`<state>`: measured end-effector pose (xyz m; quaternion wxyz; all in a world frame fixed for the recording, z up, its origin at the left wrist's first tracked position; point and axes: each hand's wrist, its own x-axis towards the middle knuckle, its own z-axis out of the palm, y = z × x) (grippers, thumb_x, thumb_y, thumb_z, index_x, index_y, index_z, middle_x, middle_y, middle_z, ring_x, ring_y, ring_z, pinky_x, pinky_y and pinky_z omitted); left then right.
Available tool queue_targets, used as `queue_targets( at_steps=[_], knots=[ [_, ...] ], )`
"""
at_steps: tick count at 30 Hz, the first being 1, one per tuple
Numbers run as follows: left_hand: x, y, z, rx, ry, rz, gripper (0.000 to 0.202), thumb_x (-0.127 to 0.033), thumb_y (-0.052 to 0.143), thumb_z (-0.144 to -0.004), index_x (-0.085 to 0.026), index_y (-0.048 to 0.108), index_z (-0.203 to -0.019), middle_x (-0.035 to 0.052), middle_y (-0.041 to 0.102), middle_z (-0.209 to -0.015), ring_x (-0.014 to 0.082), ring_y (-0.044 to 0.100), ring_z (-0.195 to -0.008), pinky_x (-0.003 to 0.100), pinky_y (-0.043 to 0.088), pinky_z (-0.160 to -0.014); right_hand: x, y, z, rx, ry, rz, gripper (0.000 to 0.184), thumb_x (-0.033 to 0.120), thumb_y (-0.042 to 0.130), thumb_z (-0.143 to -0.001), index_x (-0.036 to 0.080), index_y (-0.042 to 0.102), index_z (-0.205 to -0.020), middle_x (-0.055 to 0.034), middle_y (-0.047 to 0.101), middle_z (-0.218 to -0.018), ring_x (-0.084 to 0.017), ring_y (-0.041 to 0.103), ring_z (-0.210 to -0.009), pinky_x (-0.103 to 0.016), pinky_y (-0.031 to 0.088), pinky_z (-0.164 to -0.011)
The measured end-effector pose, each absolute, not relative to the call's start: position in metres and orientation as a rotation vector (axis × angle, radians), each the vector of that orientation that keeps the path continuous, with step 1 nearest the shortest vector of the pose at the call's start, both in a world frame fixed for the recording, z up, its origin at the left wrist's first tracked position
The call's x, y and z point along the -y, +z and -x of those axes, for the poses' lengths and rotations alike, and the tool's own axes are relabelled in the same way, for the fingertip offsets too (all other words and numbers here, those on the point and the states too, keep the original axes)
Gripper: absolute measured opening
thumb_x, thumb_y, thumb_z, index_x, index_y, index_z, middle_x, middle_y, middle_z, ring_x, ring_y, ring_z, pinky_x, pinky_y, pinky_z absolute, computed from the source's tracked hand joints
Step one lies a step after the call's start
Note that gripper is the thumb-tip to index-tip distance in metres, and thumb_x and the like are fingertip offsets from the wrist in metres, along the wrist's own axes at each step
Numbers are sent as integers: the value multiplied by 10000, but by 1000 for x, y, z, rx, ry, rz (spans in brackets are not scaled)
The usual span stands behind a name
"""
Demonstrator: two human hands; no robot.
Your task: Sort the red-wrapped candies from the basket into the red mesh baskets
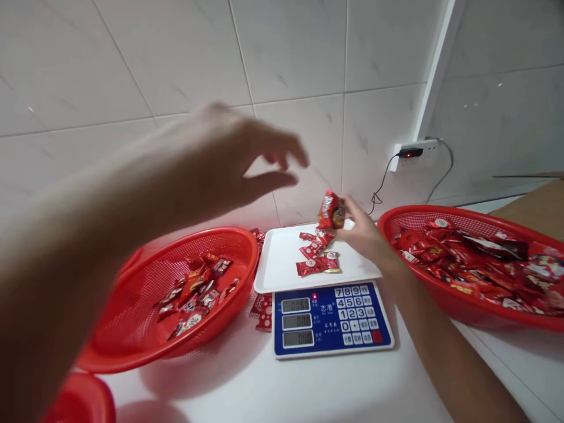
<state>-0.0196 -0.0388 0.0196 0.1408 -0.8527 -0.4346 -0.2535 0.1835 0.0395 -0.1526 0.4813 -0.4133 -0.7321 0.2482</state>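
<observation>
My left hand (259, 144) reaches in from the left, raised over the left basket and the scale. It is blurred, but thumb and fingers are apart and nothing shows between them. Above the weighing tray (275, 264), my right hand (359, 229) is closed on a wrapped candy (328, 210) in red and gold; whether it holds more than one piece I cannot tell. Several red-wrapped candies (312, 251) lie on the white tray. Below it sits the scale's blue keypad panel (328, 346), with small displays on its left side.
A red basket (247, 241) at left holds several wrapped candies; a fuller red basket (440, 311) stands at right. Red dotted packets (264, 311) lie partly under the scale. Behind are a tiled wall, a power strip (418, 155) with cords, and cardboard (535, 205) at far right.
</observation>
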Motion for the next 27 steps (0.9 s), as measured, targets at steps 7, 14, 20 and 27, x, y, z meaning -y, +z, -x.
queue_targets(
  at_steps=[7,14,20,27],
  knots=[
    [-4,-34,-48,1173,-766,2634,355,-414,648,-914,-225,676,-1212,-35,671,-979,137,669,-915,346,510,-881,-26,-153,-204,1842,416,1313,482,162,733,-707,230,598,-1164,-54,648,-1043,-259,631,-971,-387,520,-850],
    [-5,-133,-23,1716,-1432,2639,348,-167,678,-870,-221,597,-1205,18,703,-948,163,697,-793,270,584,-699,-30,-166,-177,1899,216,1115,564,97,714,-717,233,578,-1248,-84,584,-1163,-268,615,-1041,-431,525,-909],
    [-6,-138,-2,1721,-1714,2251,369,-116,690,-804,-244,578,-1132,-17,690,-881,144,679,-780,243,573,-666,-15,-153,-194,1968,153,1063,846,198,770,-729,302,398,-1482,-71,607,-1233,-294,631,-1059,-480,532,-908],
    [-16,-142,6,1818,-1621,2276,420,-190,703,-841,-217,551,-1232,35,734,-1019,197,706,-915,319,588,-786,-8,-141,-259,1857,256,1877,349,159,516,-873,197,679,-1178,-100,719,-1028,-252,660,-897,-372,489,-793]
  ],
)
